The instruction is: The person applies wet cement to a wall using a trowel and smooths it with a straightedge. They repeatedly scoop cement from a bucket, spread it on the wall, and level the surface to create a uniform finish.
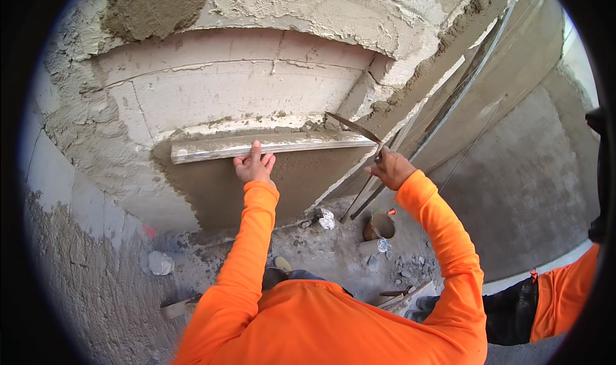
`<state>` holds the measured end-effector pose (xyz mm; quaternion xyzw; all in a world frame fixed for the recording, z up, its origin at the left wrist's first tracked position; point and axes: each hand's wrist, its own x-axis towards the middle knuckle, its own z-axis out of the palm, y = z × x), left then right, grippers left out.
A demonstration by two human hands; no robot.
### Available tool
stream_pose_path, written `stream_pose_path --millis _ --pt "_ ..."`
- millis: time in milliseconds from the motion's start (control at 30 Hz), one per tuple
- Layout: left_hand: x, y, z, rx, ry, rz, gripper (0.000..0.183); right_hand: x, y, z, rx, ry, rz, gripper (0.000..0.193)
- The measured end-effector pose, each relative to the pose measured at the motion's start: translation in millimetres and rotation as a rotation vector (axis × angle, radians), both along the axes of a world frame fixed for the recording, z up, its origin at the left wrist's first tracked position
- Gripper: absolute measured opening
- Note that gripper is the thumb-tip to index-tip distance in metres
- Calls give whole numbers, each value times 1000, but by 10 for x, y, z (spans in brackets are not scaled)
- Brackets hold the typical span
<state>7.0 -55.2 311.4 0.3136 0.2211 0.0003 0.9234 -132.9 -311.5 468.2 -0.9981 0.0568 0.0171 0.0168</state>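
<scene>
A long, pale straight board (314, 144) lies along the front edge of a recess (237, 86) in the wall. My left hand (255, 167) grips it left of its middle, thumb up over its front face and fingers curled below. Wet mortar (311, 127) sits in lumps on the ledge just behind the board. In my right hand (394, 170) is the handle of a pointed trowel (357, 127). Its blade reaches up and left over the board's right end, with the tip at the mortar on the ledge. My fingers hide most of the handle.
Fresh grey plaster (247, 188) covers the wall below the board. Long upright strips (459, 95) stand right of the recess. On the rubble-strewn floor are a bucket (378, 226), crumpled white lumps (160, 263) and wood pieces (410, 297). Another person's orange sleeve (564, 291) shows at lower right.
</scene>
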Motion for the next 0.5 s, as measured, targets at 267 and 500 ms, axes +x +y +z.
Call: stream_pose_path --millis 267,500 --pt "-19 -14 -11 -52 -14 -4 44 210 447 -175 -94 -13 -310 65" --pt "-26 -28 30 -29 3 13 44 -181 498 -616 71 -32 -448 69"
